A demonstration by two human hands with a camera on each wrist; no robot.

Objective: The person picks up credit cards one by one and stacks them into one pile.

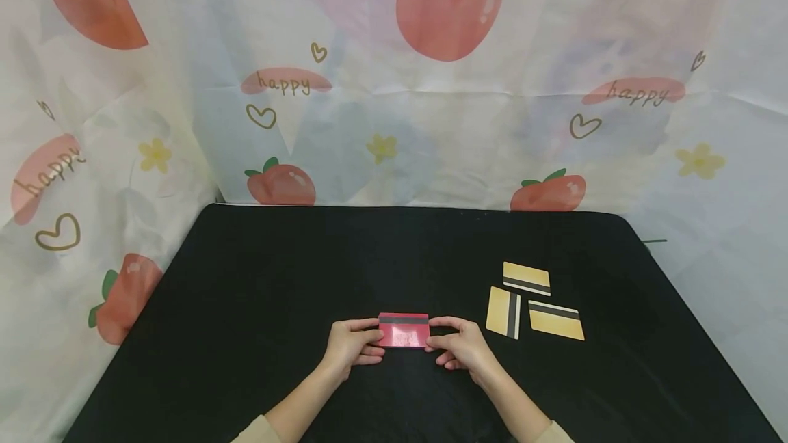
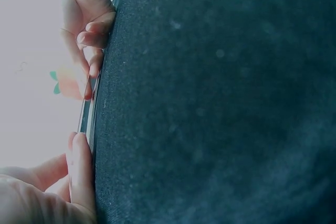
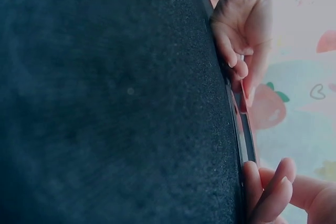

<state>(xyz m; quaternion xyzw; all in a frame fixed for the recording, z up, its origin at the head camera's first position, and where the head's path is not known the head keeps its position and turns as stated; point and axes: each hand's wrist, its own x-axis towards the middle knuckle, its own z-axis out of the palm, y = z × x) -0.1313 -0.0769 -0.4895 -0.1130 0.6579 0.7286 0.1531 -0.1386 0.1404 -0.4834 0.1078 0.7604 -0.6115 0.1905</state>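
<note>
A red card [image 1: 403, 337] with a dark stripe along its far edge is held between both hands near the front middle of the black table. My left hand [image 1: 352, 347] pinches its left end between thumb and fingers. The opposite end is pinched by my right hand [image 1: 466, 347]. Seen nearly edge-on in the left wrist view, the card [image 2: 85, 116] lies close to the table surface, several thin edges showing along it. The right wrist view also shows the card [image 3: 247, 132] as a thin strip between the two hands' fingertips.
To the right of my right hand lie three yellow cards with dark stripes: one farther back [image 1: 526, 273], one upright at the left [image 1: 500, 310], one at the right [image 1: 554, 323]. A printed curtain [image 1: 443, 135] hangs behind the black table [image 1: 295, 258].
</note>
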